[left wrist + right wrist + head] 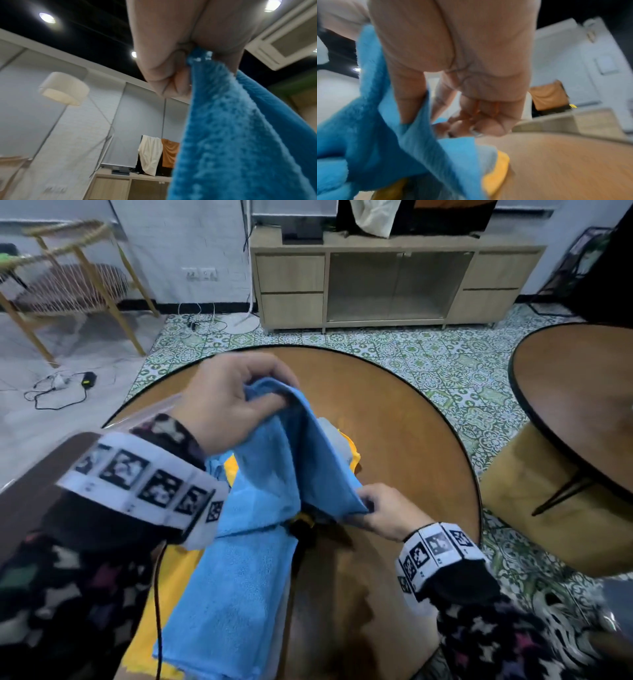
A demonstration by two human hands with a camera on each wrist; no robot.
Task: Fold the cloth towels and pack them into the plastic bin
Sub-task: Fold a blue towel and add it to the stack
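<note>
A blue towel [263, 474] hangs lifted over the round wooden table [404, 419]. My left hand [233, 402] pinches its upper corner, raised above the table; the left wrist view shows the fingers [164, 75] curled round the blue cloth [240, 135]. My right hand [383, 511] pinches the lower right corner of the same towel near the table top, thumb [409, 94] against the blue cloth [368, 135]. Under it lie a yellow towel [171, 587] and a grey one [337, 436]. A clear plastic bin rim [150, 412] shows behind my left wrist.
A second round table [582, 392] and a tan stool [534, 494] stand to the right. A wooden cabinet [394, 282] lines the far wall, a rattan chair [68, 278] stands at the far left, and cables [61, 388] lie on the floor.
</note>
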